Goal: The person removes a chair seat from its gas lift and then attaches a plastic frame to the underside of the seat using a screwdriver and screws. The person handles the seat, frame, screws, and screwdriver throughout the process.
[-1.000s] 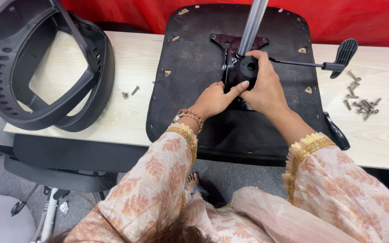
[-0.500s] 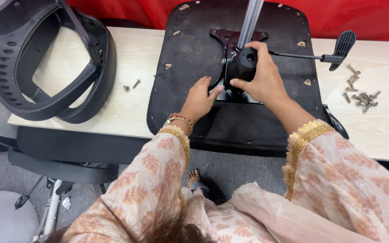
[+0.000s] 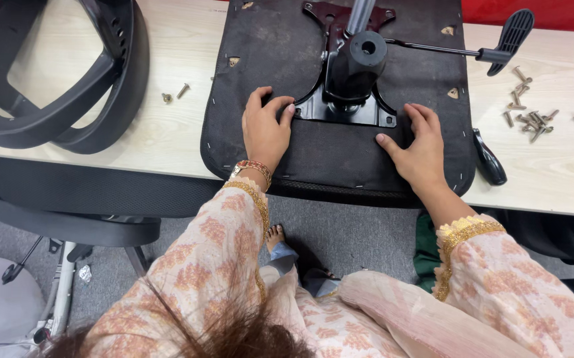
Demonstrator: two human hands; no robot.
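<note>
An upturned black chair seat [image 3: 273, 46] lies on the pale wooden table [image 3: 167, 142]. A black metal mechanism plate with a round cylinder socket [image 3: 355, 66] is fixed at its middle, and a silver gas-lift tube rises from it. My left hand [image 3: 265, 129] rests flat on the seat's underside, fingers spread, just left of the plate. My right hand [image 3: 419, 146] lies flat on the seat to the right of the plate. Neither hand holds anything. A lever with a black paddle handle [image 3: 511, 33] sticks out to the right.
A black plastic chair backrest frame [image 3: 55, 79] lies at the table's left. Two loose screws [image 3: 174, 93] sit beside the seat; several more screws [image 3: 529, 113] lie at the right. A black-handled tool [image 3: 488, 159] lies by the seat's right edge. Another chair [image 3: 68, 212] stands below the table.
Both hands have left the black cylinder socket and come down toward me, now lying flat on the seat's underside on either side of the plate. The camera has moved closer.
</note>
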